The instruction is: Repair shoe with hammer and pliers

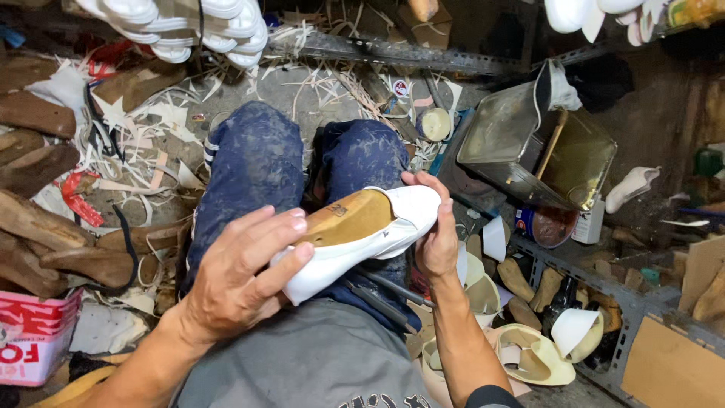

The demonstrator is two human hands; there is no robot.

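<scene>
Two hands (234,279) (434,234) around white shoe (362,234), square metal tin (540,147) nearby.

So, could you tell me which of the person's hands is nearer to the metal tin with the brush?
The right hand. It grips the toe of the white shoe, just left of the metal tin; the left hand holds the heel end, farther away.

An open metal tin (538,143) with a stick inside (upper right); wooden lasts (34,189) left; leather scraps (143,143) littering the floor.
</scene>
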